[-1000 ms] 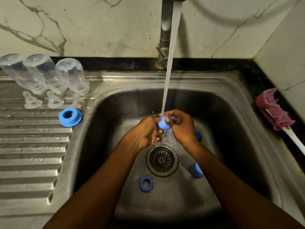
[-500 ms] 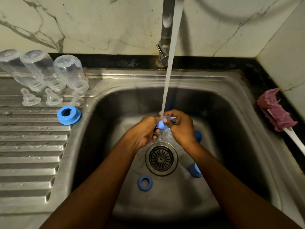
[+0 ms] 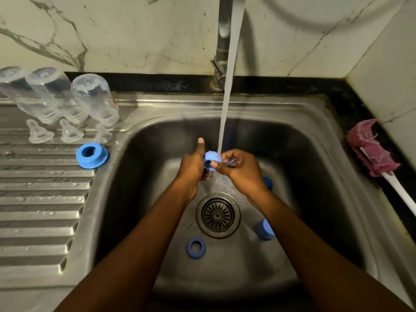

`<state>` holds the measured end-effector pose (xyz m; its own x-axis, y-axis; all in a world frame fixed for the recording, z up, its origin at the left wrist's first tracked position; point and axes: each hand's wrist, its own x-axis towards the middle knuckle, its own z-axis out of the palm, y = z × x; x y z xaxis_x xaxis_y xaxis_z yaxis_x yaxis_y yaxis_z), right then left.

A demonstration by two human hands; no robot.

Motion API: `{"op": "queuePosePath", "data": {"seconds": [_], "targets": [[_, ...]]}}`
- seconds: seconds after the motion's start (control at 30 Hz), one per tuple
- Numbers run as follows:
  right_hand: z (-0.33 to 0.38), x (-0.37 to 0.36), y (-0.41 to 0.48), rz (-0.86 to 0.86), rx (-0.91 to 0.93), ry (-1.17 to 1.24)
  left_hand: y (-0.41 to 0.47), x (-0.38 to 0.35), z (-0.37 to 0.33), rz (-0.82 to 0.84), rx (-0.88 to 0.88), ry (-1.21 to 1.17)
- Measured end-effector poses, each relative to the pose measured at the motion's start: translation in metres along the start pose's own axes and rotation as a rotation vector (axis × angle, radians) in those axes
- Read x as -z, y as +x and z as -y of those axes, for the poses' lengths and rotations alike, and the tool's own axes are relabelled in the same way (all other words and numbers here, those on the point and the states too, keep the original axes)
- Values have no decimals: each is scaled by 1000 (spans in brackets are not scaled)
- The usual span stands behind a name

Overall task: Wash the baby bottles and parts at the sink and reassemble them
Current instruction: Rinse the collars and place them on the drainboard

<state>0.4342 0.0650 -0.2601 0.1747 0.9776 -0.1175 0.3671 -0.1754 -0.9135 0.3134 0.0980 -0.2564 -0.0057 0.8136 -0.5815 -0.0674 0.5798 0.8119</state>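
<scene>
Both hands meet mid-basin under the water stream [image 3: 225,122]: the left hand [image 3: 191,167] grips the blue cap [image 3: 212,158], thumb raised; the right hand [image 3: 240,170] pinches its right edge. The cap sits directly in the flow, just far of the drain [image 3: 218,214]. Risks, as judged: wet plastic is slick, so a loosened pinch could drop the cap into the sink [image 3: 135,199] among the presumably unwashed blue ring [image 3: 196,247] and blue cover [image 3: 265,229]. Flow striking the domed top may splash left onto the upturned bottles [image 3: 94,102], teats [image 3: 69,132] and collar [image 3: 91,155] on the drainboard [image 3: 33,199]. The cap's interior is not visible; residue could remain there.
</scene>
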Motion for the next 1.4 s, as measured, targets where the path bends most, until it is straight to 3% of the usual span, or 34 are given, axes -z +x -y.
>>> {"op": "queuePosePath", "data": {"seconds": [0.1,0.37,0.67,0.8,0.87,1.03,1.2,1.33,1.4], "targets": [[0,1,0,-104,90,-149,-8,3,-5,248,78,-112],[5,7,2,-85,226,-293,-12,5,-8,398,145,-271],[9,1,-8,52,197,-452,-12,13,-13,400,114,-316],[3,2,-5,-49,205,-553,-7,12,-9,339,80,-292],[3,0,-6,-85,215,-529,-5,10,-7,320,83,-292],[12,-2,-8,11,127,-282,-4,12,-10,299,87,-282],[13,5,-9,-13,124,-635,-3,11,-6,270,118,-243],[23,0,-13,16,21,-297,-3,11,-7,265,102,-226],[22,5,-9,0,-17,-331,-1,13,-7,239,117,-221]]}}
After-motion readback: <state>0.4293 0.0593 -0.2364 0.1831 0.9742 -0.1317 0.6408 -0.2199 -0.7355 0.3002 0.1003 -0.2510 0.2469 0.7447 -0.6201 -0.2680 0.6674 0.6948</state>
